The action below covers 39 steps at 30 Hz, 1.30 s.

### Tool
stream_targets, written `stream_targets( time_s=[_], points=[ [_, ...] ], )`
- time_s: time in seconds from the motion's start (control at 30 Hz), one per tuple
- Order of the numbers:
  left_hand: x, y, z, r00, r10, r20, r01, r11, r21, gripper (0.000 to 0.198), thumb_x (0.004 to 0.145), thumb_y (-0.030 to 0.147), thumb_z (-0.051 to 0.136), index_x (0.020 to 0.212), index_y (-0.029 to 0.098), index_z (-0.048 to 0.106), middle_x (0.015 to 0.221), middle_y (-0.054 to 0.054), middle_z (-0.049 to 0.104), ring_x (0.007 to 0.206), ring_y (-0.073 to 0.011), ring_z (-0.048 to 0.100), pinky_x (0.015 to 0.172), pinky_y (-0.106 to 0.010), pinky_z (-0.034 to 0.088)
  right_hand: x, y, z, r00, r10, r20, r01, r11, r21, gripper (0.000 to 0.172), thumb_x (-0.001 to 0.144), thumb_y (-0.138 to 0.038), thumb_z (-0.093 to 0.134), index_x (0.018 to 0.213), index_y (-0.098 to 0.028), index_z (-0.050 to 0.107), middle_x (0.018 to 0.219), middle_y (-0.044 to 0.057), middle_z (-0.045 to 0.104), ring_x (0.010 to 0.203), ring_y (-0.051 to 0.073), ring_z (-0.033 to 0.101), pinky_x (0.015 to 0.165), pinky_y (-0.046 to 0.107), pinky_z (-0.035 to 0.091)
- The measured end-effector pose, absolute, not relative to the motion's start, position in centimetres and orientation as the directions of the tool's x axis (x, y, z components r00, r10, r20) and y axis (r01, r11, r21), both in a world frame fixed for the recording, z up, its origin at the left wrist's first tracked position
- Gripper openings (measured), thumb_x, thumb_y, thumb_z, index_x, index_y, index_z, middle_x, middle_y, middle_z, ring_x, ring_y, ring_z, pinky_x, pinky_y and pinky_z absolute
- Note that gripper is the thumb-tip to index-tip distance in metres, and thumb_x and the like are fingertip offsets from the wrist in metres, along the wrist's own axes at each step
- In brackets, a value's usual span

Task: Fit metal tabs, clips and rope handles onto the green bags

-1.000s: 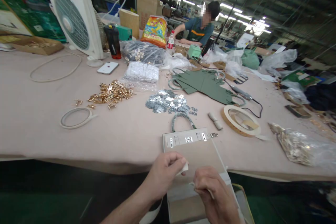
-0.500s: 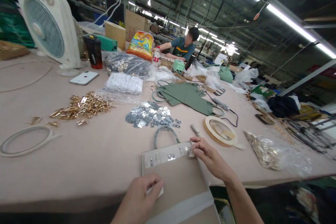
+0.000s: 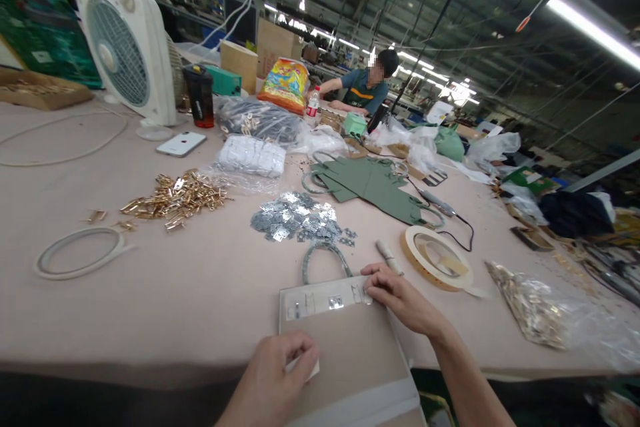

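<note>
The flat bag point(image 3: 345, 353) across the near edge of the table point(image 3: 175, 307) looks light, stiffish, best held by its sides; the left hand point(image 3: 283, 365) pinches a pale scrap point(image 3: 313, 370), the right hand point(image 3: 397, 297) touches a top corner, grip unclear.

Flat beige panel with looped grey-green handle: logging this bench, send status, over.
Left hand pinching small white strip; right hand at top right corner of panel. Panel overhanging pinkish table. Short beige cylinder near right hand, possible obstruction.
</note>
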<state>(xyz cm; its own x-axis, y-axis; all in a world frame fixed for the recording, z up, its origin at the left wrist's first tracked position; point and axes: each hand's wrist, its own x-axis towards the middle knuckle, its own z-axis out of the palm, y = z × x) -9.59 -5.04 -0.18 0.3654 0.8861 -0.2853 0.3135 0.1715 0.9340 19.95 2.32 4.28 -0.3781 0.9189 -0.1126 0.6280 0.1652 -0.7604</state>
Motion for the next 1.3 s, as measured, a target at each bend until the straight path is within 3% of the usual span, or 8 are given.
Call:
stream_targets(
  time_s=[0.37, 0.5, 0.7, 0.83, 0.9, 1.0, 1.17, 1.3],
  points=[
    [-9.8, -5.0, -0.6, 0.387, 0.882, -0.27, 0.248, 0.182, 0.951, 0.04, 0.094, 0.048, 0.054, 0.082, 0.016, 0.075, 0.081, -0.003, 0.071, 0.081, -0.0216, 0.063, 0.073, -0.027, 0.042, 20.2, 2.6, 2.5, -0.369, 0.922, -0.115, 0.618, 0.151, -0.771, 0.019, 0.096, -0.041, 0.068, 0.102, -0.023, 0.071, 0.127, 0.01, 0.064, 0.128, 0.029, 0.056, 0.11, 0.043, 0.043],
    [-9.7, -4.9, -0.5, 0.415, 0.874, -0.255, 0.213, 0.179, 0.961, 0.042, 0.095, 0.05, 0.054, 0.084, 0.015, 0.076, 0.084, -0.004, 0.071, 0.085, -0.0221, 0.063, 0.074, -0.026, 0.043, 20.4, 2.8, 1.4, -0.285, 0.944, -0.164, 0.573, 0.031, -0.819, 0.05, 0.089, -0.041, 0.074, 0.134, -0.024, 0.061, 0.131, 0.01, 0.065, 0.118, 0.028, 0.063, 0.106, 0.044, 0.049],
    [-9.9, -4.9, -0.6, 0.447, 0.859, -0.251, 0.119, 0.221, 0.968, 0.042, 0.095, 0.051, 0.058, 0.089, 0.014, 0.078, 0.087, -0.004, 0.073, 0.088, -0.0232, 0.064, 0.074, -0.026, 0.044, 19.8, 3.1, -0.2, -0.197, 0.979, -0.049, 0.614, 0.084, -0.785, 0.03, 0.092, -0.045, 0.07, 0.112, -0.023, 0.073, 0.103, 0.006, 0.072, 0.091, 0.024, 0.064, 0.084, 0.037, 0.052],
    [-10.4, -5.3, 0.0, 0.492, 0.843, -0.216, 0.024, 0.235, 0.972, 0.037, 0.096, 0.045, 0.057, 0.101, 0.014, 0.079, 0.098, -0.006, 0.075, 0.095, -0.0248, 0.064, 0.082, -0.029, 0.047, 19.2, 2.9, -1.7, -0.142, 0.989, 0.045, 0.611, 0.123, -0.782, 0.026, 0.095, -0.045, 0.067, 0.1, -0.022, 0.075, 0.098, 0.006, 0.073, 0.091, 0.025, 0.065, 0.083, 0.037, 0.051],
    [-10.7, -5.5, 0.2, 0.484, 0.843, -0.233, 0.043, 0.243, 0.969, 0.043, 0.093, 0.041, 0.063, 0.125, 0.015, 0.073, 0.096, -0.005, 0.073, 0.093, -0.0238, 0.063, 0.086, -0.031, 0.047, 19.0, 2.5, -2.4, -0.108, 0.988, 0.112, 0.617, 0.155, -0.771, 0.025, 0.096, -0.045, 0.066, 0.099, -0.022, 0.075, 0.1, 0.006, 0.073, 0.094, 0.025, 0.066, 0.086, 0.039, 0.051],
    [-11.0, -5.7, 0.2, 0.472, 0.836, -0.279, 0.1, 0.264, 0.959, 0.074, 0.09, 0.036, 0.067, 0.157, 0.015, 0.045, 0.092, -0.003, 0.07, 0.084, -0.02, 0.062, 0.082, -0.031, 0.047, 18.7, 1.9, -2.6, -0.061, 0.974, 0.219, 0.648, 0.205, -0.734, 0.025, 0.098, -0.045, 0.063, 0.103, -0.023, 0.075, 0.108, 0.007, 0.073, 0.104, 0.027, 0.067, 0.096, 0.043, 0.051],
    [-11.4, -5.9, 0.2, 0.494, 0.834, -0.245, 0.179, 0.178, 0.968, 0.076, 0.091, 0.025, 0.057, 0.163, 0.017, 0.032, 0.111, -0.006, 0.073, 0.101, -0.0232, 0.065, 0.093, -0.035, 0.049, 16.8, -0.8, 1.3, 0.003, 0.89, 0.457, 0.738, 0.306, -0.601, 0.024, 0.1, -0.041, 0.063, 0.116, -0.025, 0.071, 0.119, 0.009, 0.071, 0.112, 0.027, 0.066, 0.101, 0.045, 0.053],
    [-11.6, -6.2, 0.4, 0.52, 0.832, -0.191, 0.217, 0.088, 0.972, 0.076, 0.088, 0.016, 0.052, 0.162, 0.016, 0.033, 0.115, -0.008, 0.075, 0.109, -0.0267, 0.067, 0.1, -0.04, 0.05, 13.0, -4.7, 4.8, -0.311, 0.886, 0.346, 0.695, 0.46, -0.553, 0.024, 0.102, -0.032, 0.063, 0.125, -0.029, 0.068, 0.119, 0.007, 0.071, 0.111, 0.025, 0.068, 0.096, 0.039, 0.058]
  ],
)
